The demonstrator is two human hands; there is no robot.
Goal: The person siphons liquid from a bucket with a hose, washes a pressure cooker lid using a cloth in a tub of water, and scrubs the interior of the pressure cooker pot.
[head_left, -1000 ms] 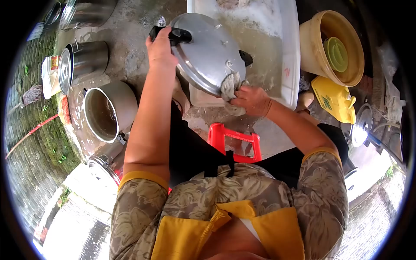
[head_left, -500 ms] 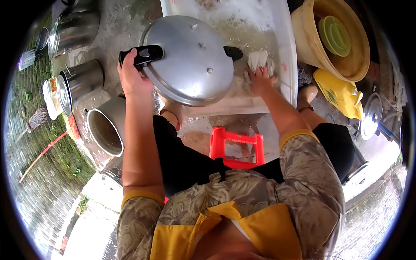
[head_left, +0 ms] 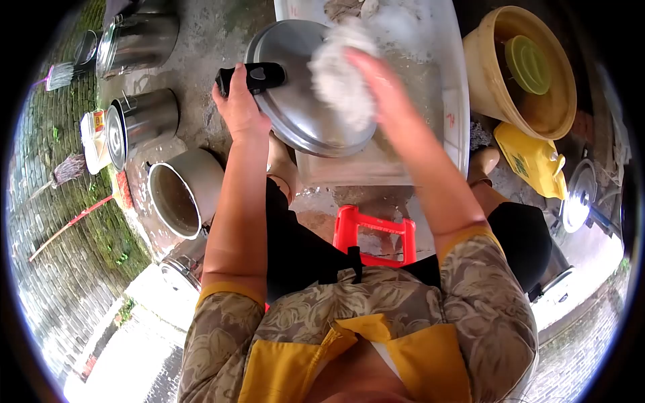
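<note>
Wrapped round the black handle [head_left: 264, 76] of a round metal lid [head_left: 302, 121], my left hand [head_left: 243, 111] holds it over the near left part of a white tub [head_left: 457, 101] of soapy water. My right hand [head_left: 379, 84], blurred by motion, has a pale wet cloth [head_left: 342, 77] on or just over the lid's right side; whether it touches the metal cannot be told. The cloth and hand hide the lid's far handle.
A large metal pot [head_left: 195, 191] and steel pots [head_left: 151, 121] stand at the left. At the right are a beige bucket [head_left: 480, 74] with a green container [head_left: 527, 65] and a yellow jug [head_left: 527, 161]. A red stool [head_left: 348, 228] is between the legs.
My right hand first moved from the lid's rim down into the tub with the cloth, then brought it up over the lid. My left hand has kept hold of the handle.
</note>
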